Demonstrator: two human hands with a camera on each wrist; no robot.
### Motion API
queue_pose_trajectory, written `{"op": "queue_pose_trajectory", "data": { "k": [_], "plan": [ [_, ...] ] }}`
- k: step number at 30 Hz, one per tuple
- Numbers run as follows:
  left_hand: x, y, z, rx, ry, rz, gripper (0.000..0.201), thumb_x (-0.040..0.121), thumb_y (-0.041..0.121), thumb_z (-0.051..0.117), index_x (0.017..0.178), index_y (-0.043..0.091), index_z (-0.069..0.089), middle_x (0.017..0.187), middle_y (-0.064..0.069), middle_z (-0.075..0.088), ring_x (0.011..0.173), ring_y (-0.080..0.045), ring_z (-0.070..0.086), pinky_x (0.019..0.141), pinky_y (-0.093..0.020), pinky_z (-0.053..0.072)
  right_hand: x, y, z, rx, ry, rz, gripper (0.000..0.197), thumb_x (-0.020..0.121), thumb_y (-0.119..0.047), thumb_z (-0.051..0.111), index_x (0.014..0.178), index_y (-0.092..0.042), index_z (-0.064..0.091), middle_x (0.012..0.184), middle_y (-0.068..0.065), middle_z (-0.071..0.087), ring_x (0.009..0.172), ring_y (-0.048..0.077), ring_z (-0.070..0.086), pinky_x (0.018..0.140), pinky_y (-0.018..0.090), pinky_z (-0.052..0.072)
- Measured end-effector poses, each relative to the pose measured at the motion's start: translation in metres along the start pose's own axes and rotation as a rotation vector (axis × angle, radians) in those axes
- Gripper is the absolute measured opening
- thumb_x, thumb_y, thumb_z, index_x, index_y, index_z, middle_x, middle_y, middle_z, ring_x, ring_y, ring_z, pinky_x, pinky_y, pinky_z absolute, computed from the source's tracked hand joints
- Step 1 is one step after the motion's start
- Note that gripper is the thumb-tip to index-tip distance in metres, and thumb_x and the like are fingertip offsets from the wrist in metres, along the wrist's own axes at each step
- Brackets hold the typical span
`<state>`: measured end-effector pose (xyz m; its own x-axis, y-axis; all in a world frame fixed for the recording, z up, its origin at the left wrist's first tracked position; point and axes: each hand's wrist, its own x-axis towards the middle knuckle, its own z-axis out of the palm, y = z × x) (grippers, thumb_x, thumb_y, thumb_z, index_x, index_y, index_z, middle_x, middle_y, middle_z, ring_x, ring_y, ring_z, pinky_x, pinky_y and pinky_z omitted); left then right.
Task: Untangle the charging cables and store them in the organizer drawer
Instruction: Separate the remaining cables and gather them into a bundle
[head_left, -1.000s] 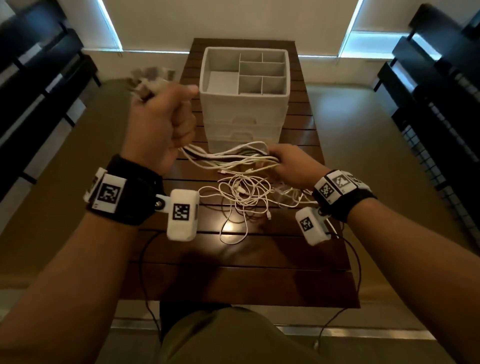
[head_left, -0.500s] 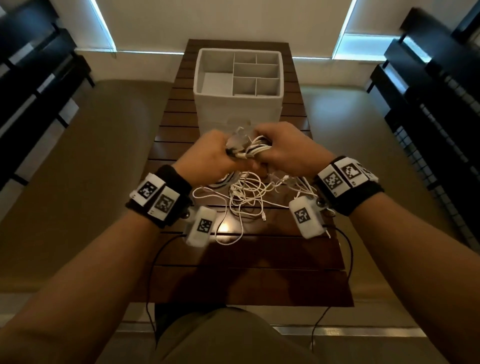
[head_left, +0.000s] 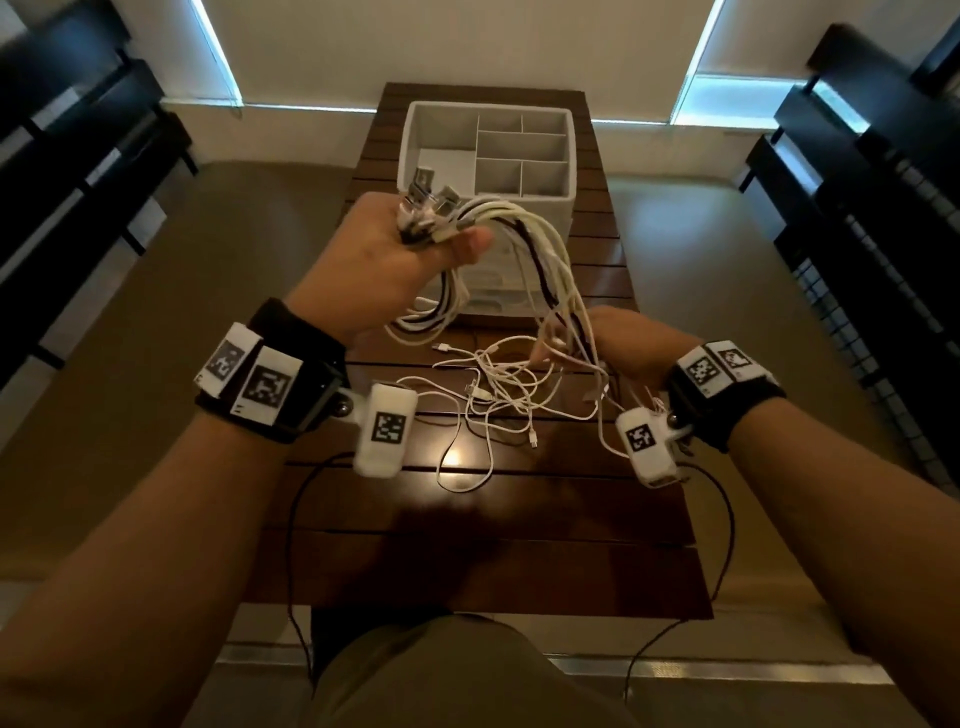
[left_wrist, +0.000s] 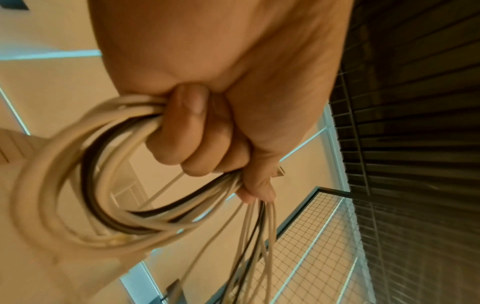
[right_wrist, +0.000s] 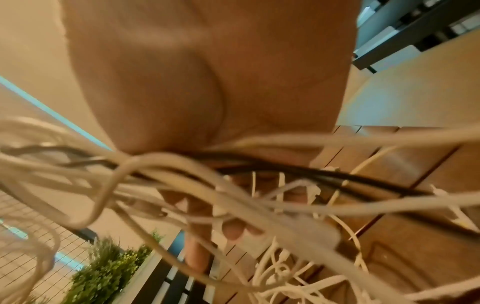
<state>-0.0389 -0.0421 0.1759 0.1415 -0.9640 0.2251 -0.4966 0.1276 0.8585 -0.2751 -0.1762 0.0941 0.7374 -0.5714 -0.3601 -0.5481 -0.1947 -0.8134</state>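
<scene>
My left hand (head_left: 410, 254) is raised in front of the white organizer (head_left: 488, 150) and grips a looped bundle of cables (head_left: 519, 228), mostly white with one black, plug ends sticking up from the fist. In the left wrist view the fingers (left_wrist: 197, 142) curl round the bundle of cables (left_wrist: 78, 185). The strands run down to my right hand (head_left: 618, 343), low over the table, which holds them lower down. In the right wrist view the cables (right_wrist: 233, 185) cross the right hand's fingers (right_wrist: 233, 226). A loose tangle of thin white cables (head_left: 498, 400) lies on the table between my wrists.
The dark slatted wooden table (head_left: 493, 561) is narrow, with floor on both sides. The organizer stands at its far end, top compartments open and drawers below. Dark shelving (head_left: 872, 208) lines the right side and dark furniture (head_left: 67, 156) the left.
My hands were together at the cables half a second ago. Now the left hand has lifted up and left with the bundle, and the right hand has dropped to the right, drawing the strands apart.
</scene>
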Motion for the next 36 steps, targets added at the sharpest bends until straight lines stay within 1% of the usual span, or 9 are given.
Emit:
{"op": "queue_pose_trajectory", "data": {
  "k": [4, 9, 12, 15, 20, 25, 29, 32, 36],
  "plan": [
    [0.001, 0.015, 0.014, -0.062, 0.011, 0.044, 0.031, 0.098, 0.024, 0.071, 0.068, 0.023, 0.065, 0.052, 0.017, 0.057, 0.052, 0.003, 0.052, 0.059, -0.011, 0.041, 0.01, -0.003, 0.008, -0.141, -0.172, -0.095, 0.028, 0.1, -0.01, 0.063, 0.126, -0.002, 0.069, 0.095, -0.012, 0.077, 0.088, 0.009, 0.071, 0.085, 0.031, 0.057],
    [-0.002, 0.031, 0.024, -0.065, -0.056, 0.107, 0.027, 0.101, 0.021, 0.068, 0.075, 0.014, 0.067, 0.053, 0.019, 0.056, 0.05, 0.002, 0.051, 0.057, -0.011, 0.038, 0.008, -0.005, 0.021, -0.296, -0.19, -0.12, 0.014, 0.095, -0.016, 0.073, 0.106, -0.025, 0.078, 0.093, -0.007, 0.076, 0.086, 0.014, 0.072, 0.082, 0.037, 0.06],
    [-0.004, 0.033, 0.027, -0.08, -0.06, 0.111, 0.027, 0.101, 0.02, 0.068, 0.08, 0.003, 0.068, 0.052, 0.018, 0.055, 0.05, 0.002, 0.05, 0.057, -0.011, 0.038, 0.004, -0.014, 0.027, -0.13, -0.148, -0.097, 0.03, 0.096, 0.004, 0.065, 0.126, 0.003, 0.067, 0.109, 0.004, 0.076, 0.094, 0.012, 0.073, 0.084, 0.025, 0.059],
    [-0.005, 0.033, 0.026, -0.102, -0.049, 0.105, 0.035, 0.101, 0.024, 0.069, 0.077, -0.002, 0.066, 0.053, 0.01, 0.053, 0.049, -0.003, 0.046, 0.055, -0.015, 0.038, 0.013, -0.015, 0.035, -0.164, -0.046, -0.109, 0.029, 0.099, -0.003, 0.064, 0.127, -0.008, 0.062, 0.109, 0.015, 0.07, 0.091, 0.01, 0.073, 0.082, 0.048, 0.059],
    [-0.006, 0.035, 0.023, -0.144, -0.034, 0.126, 0.047, 0.1, 0.026, 0.07, 0.08, -0.016, 0.059, 0.055, 0.0, 0.043, 0.045, -0.009, 0.038, 0.051, -0.015, 0.035, 0.02, -0.021, 0.032, 0.052, 0.07, -0.125, 0.022, 0.102, -0.007, 0.062, 0.102, -0.028, 0.056, 0.074, -0.003, 0.072, 0.051, 0.001, 0.064, 0.048, 0.015, 0.049],
    [-0.006, 0.035, 0.025, -0.145, -0.048, 0.107, 0.029, 0.102, 0.016, 0.066, 0.078, 0.002, 0.065, 0.05, 0.016, 0.052, 0.044, 0.001, 0.048, 0.053, -0.009, 0.036, 0.01, -0.054, 0.007, 0.035, 0.193, -0.218, 0.026, 0.103, -0.025, 0.059, 0.078, -0.019, 0.063, 0.063, 0.001, 0.067, 0.058, -0.006, 0.065, 0.073, 0.014, 0.049],
    [-0.011, 0.037, 0.026, -0.201, -0.067, 0.075, 0.008, 0.103, 0.006, 0.06, 0.097, 0.009, 0.064, 0.049, 0.024, 0.055, 0.045, 0.009, 0.053, 0.051, -0.002, 0.037, 0.002, -0.089, -0.024, 0.018, 0.252, -0.552, 0.01, 0.097, -0.029, 0.069, 0.106, -0.03, 0.072, 0.105, -0.024, 0.073, 0.102, -0.007, 0.068, 0.093, 0.023, 0.056],
    [-0.012, 0.036, 0.027, -0.195, -0.071, 0.069, 0.011, 0.103, 0.004, 0.059, 0.098, 0.01, 0.067, 0.048, 0.026, 0.056, 0.047, 0.011, 0.055, 0.052, -0.001, 0.038, 0.005, -0.085, -0.021, -0.202, 0.226, -0.604, 0.016, 0.091, -0.04, 0.07, 0.108, -0.037, 0.071, 0.093, -0.03, 0.071, 0.092, -0.015, 0.065, 0.083, 0.024, 0.054],
    [-0.008, 0.029, 0.024, -0.221, -0.041, -0.009, 0.017, 0.102, 0.011, 0.064, 0.085, 0.01, 0.067, 0.047, 0.023, 0.054, 0.044, 0.009, 0.052, 0.05, -0.002, 0.036, 0.007, -0.086, -0.027, -0.163, 0.489, -0.67, 0.031, 0.102, -0.033, 0.063, 0.121, -0.011, 0.073, 0.115, 0.005, 0.076, 0.105, 0.01, 0.071, 0.093, 0.045, 0.058]
  ]
}}
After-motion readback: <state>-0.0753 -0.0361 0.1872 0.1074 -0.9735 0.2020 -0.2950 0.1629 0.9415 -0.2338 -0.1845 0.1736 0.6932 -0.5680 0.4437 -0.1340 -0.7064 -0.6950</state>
